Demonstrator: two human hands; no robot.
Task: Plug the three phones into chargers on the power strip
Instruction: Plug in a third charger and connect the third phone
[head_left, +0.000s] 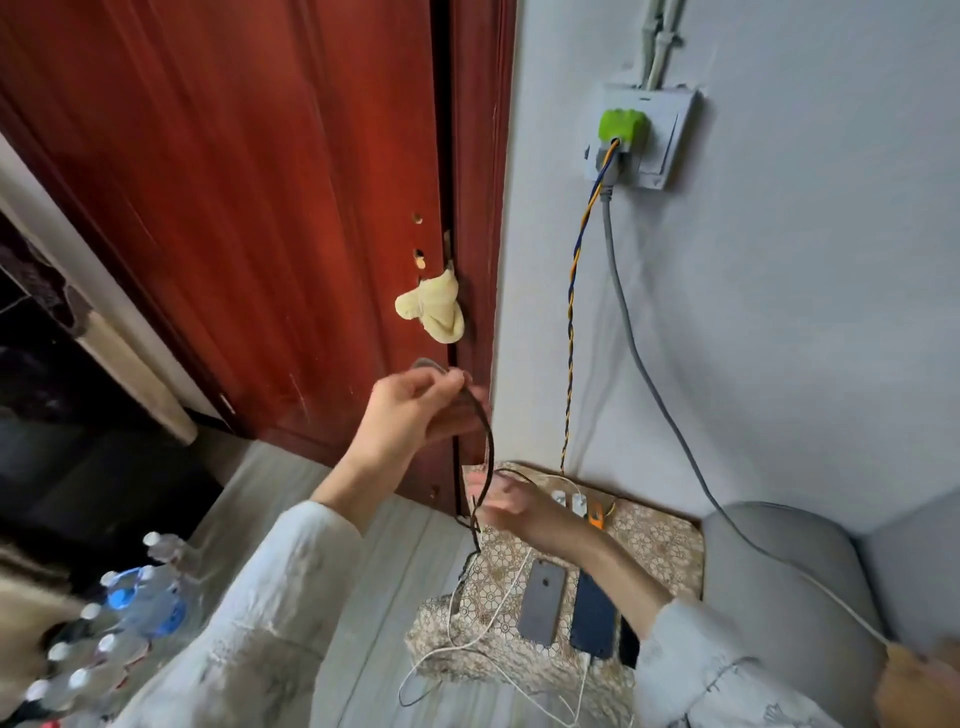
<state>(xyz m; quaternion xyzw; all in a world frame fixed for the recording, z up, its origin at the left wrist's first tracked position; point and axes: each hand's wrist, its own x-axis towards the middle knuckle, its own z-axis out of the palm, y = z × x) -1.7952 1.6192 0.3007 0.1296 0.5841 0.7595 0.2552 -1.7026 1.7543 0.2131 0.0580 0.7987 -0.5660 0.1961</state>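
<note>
Left hand (415, 410), raised at 12 o'clock of the table (670, 535), fingers pinched on a dark cable (485, 457) that arcs down; right hand (501, 501), forearm reaching toward 11 o'clock over the phones (543, 603), blurred, grip on the cable's lower run uncertain; power strip (576, 506) at the table's 12 o'clock edge; white cable (467, 642) trailing toward 7 o'clock.

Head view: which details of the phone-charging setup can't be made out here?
- Third phone: mostly hidden under the right forearm.
- Power strip: largely covered by the right hand; free sockets unreadable.
- Dark cable: motion-blurred; its plug end can't be found.
- Left hand: pinches the cable, grip detail blurred.
- Dark blue phone: port at its near edge too small to judge.
</note>
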